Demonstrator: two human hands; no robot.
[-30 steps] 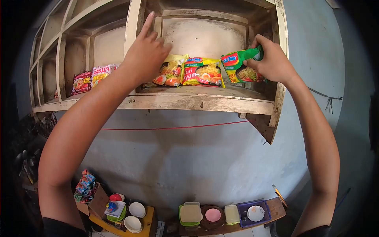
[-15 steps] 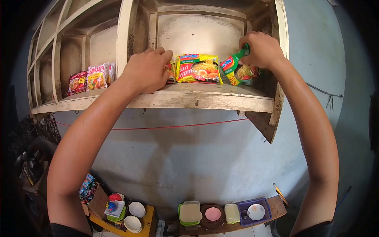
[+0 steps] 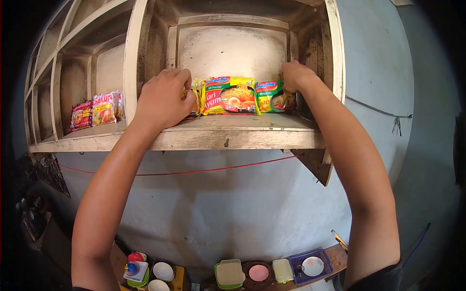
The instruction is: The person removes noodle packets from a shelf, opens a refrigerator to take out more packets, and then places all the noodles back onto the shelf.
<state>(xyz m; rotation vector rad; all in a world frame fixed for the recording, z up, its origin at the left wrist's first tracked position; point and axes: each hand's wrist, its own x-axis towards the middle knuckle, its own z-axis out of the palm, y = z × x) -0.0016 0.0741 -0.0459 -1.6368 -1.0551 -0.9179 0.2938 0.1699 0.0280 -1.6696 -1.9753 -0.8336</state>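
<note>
Two-handed, grasps a yellow plastic noodle packet [image 3: 197, 103] with left fingers [image 3: 184, 78] at 9 o'clock of a yellow-and-red plastic packet [image 3: 231, 98] on a cream wooden shelf [image 3: 199, 139]; touches a green plastic packet [image 3: 271, 99] at 3 o'clock with right fingers [image 3: 288, 72]. Cannot tell their grip.

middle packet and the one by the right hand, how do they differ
The middle packet is mainly yellow and red; the right packet is mainly green. No hand covers the middle packet; the right hand overlaps the right packet's upper corner. Both picture noodles.
</note>
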